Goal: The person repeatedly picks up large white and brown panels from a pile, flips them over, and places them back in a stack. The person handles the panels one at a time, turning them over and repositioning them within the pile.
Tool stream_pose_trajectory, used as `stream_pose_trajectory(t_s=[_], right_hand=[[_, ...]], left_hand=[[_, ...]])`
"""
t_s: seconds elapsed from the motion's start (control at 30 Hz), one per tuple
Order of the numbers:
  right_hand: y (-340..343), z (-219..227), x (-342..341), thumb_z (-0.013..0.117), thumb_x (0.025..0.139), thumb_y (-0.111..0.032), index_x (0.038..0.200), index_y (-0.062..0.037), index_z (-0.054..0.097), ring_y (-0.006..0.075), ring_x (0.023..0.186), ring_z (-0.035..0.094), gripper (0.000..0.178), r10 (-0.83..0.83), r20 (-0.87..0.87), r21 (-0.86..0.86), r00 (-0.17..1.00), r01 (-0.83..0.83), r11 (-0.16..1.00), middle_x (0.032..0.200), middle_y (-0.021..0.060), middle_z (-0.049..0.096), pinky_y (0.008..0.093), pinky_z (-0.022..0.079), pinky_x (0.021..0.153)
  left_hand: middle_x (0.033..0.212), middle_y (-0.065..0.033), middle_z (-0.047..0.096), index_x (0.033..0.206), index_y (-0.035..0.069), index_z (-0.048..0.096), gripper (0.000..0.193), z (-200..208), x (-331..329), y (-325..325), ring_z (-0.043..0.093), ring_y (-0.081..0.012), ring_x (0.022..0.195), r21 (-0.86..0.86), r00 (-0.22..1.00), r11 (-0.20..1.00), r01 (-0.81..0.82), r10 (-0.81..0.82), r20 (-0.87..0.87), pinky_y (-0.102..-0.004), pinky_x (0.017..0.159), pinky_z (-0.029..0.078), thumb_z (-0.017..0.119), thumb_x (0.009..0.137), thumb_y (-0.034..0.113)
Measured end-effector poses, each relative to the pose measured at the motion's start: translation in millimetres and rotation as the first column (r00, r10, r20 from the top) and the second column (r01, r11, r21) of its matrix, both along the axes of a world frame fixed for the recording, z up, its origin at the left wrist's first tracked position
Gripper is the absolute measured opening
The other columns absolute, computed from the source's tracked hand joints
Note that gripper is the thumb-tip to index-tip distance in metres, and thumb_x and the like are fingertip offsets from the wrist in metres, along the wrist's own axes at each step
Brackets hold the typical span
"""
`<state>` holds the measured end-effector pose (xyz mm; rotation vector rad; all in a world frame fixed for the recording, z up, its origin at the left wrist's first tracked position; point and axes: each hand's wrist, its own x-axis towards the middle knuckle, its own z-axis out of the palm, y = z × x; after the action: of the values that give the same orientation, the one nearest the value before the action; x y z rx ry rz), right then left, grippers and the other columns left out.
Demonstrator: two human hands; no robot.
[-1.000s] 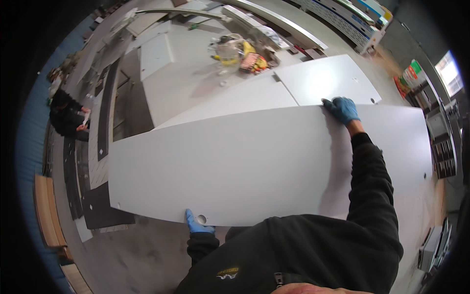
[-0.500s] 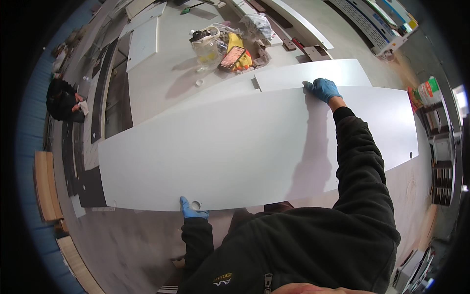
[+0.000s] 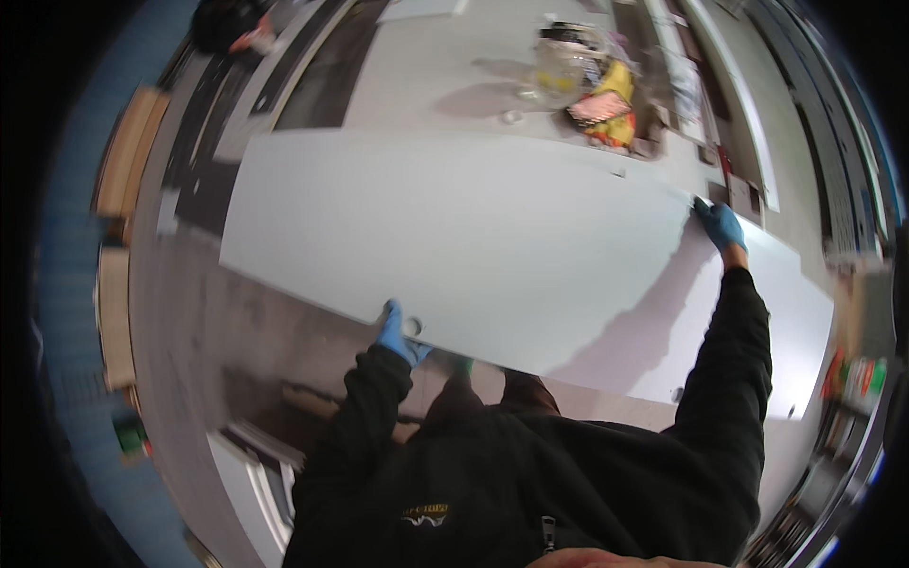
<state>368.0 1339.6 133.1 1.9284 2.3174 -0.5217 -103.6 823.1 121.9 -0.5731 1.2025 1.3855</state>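
Observation:
A long white panel point(image 3: 454, 237) stretches across the space in front of me, lying over the work table. My left hand point(image 3: 398, 339), in a blue glove, grips its near edge, thumb on top beside a small round hole point(image 3: 412, 326). With the arm stretched out, my right hand point(image 3: 723, 229), gloved in blue too, is closed over the far edge toward the right. The undersides of both grips are hidden by the panel. Part of another white board point(image 3: 772, 246) shows past the far edge, by my right hand.
Beyond the panel, a clear plastic jug point(image 3: 561, 76), a phone point(image 3: 600, 111) and yellow gloves point(image 3: 620, 80) lie on the table point(image 3: 426, 76). A co-worker point(image 3: 227, 26) stands at the far left. Wooden boards point(image 3: 133, 151) are at the left, a bag point(image 3: 862, 377) at the right.
My view has turned, so the table items sit further right. The panel now slants down to the right and covers more of the board beyond it. Both hands keep their grip on its edges.

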Motion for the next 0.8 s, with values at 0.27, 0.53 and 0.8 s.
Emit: stream_pose_trajectory(t_s=[0.27,0.53,0.8], right_hand=[[3,41,-33,0.059,0.098,-0.056,0.102,-0.0066,0.076,0.0441,0.084,0.070,0.053,0.126,0.475,0.521,0.871,-0.394,0.757,0.089,0.0227,0.073,0.0497,0.056,0.074],[-133,180,-242,0.067,0.095,-0.007,0.121,-0.0061,0.071,0.0314,0.111,0.069,0.026,0.826,-0.217,0.742,0.520,-0.463,0.486,0.118,0.0129,0.073,0.0369,0.053,0.098],[-424,37,-410,0.069,0.094,-0.039,0.142,-0.0028,0.053,0.0441,0.142,0.043,0.062,0.948,-0.065,0.484,0.312,-0.821,0.303,0.153,0.0256,0.047,0.0546,0.035,0.114]], left_hand=[[0.142,-0.0153,0.054,0.147,0.015,0.044,0.061,19,6,-1,0.059,-0.0345,0.126,-0.208,0.988,0.972,0.111,-0.131,-0.081,-0.0572,0.103,0.054,0.052,0.104,0.056],[0.128,-0.0235,0.067,0.139,0.006,0.053,0.053,4,-3,-19,0.070,-0.0363,0.110,-0.071,0.804,0.802,0.594,-0.586,0.102,-0.0485,0.093,0.059,0.051,0.106,0.047],[0.087,-0.0097,0.073,0.097,0.003,0.072,0.029,85,-42,-180,0.069,-0.0195,0.068,0.246,0.876,0.848,0.470,-0.413,-0.251,-0.0301,0.060,0.056,0.059,0.104,0.028]])
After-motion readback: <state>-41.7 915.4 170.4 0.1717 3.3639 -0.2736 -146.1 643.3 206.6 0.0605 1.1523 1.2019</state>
